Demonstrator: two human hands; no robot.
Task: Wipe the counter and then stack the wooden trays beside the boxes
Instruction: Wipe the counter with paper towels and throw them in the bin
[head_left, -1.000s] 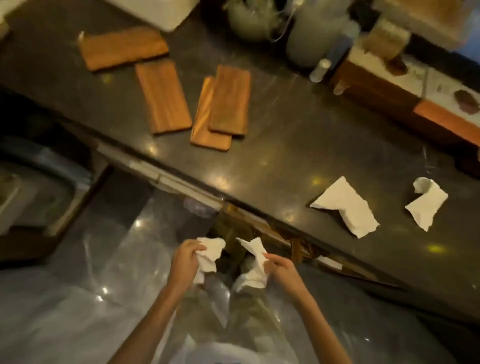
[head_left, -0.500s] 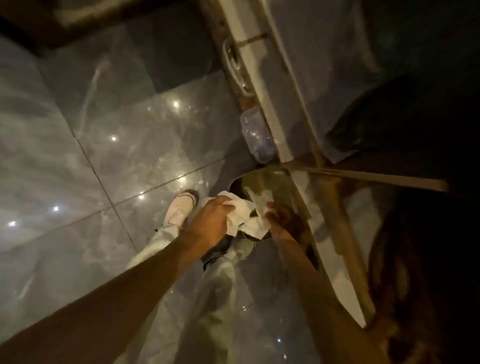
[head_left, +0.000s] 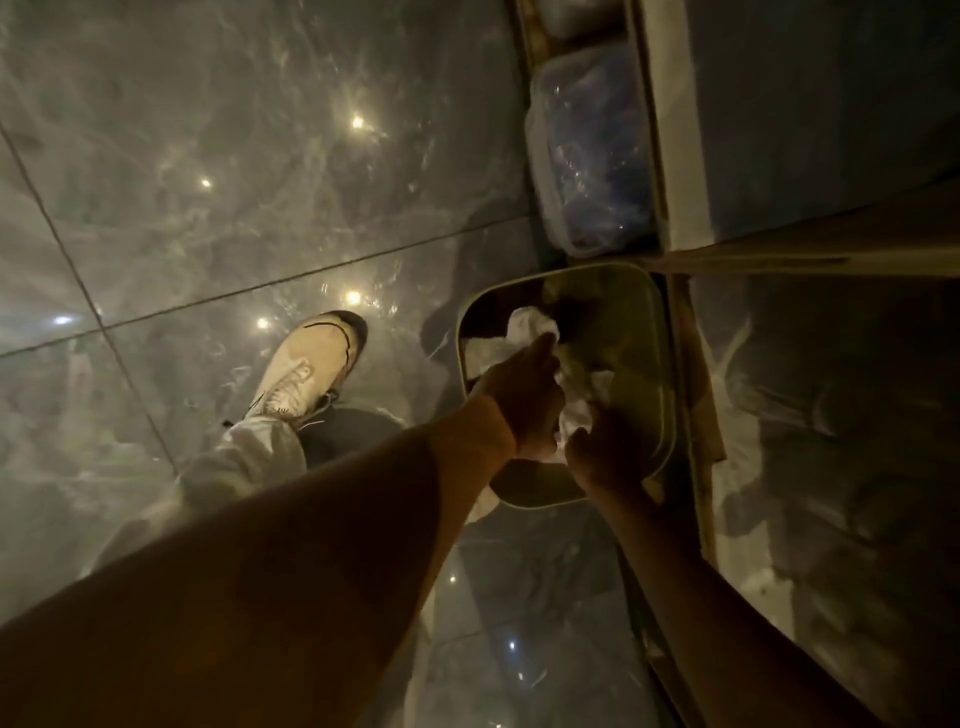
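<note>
Leaning over a bin (head_left: 660, 374) on the floor, with both hands down at its mouth. Left hand (head_left: 524, 395) is curled around a wad of white tissue (head_left: 532, 325), thumb and fingers pinching it, and some of that paper pokes out past the knuckles. Right hand (head_left: 605, 449) is just beside it, touching the same crumpled bunch lower down, but it's in shadow so I can't tell how tightly it's gripping. There's already paper sitting inside the bin.

The surface and the wooden trays aren't in view at all, camera's pointed straight at the floor tiles (head_left: 208, 208) and a shoe (head_left: 306, 364). So this looks like the toss-the-used-wipes bit, and I'd guess the stacking hasn't begun.

What could go sideways: the hands are near the close edge of the bin, not over the middle, so letting go now could drop a piece on the rim or onto the floor. Tissue also tends to cling to damp fingers and come back out. It's dim down here too, so a stray scrap would be easy to miss. That glossy floor looks slippery if anything wet lands on it.
</note>
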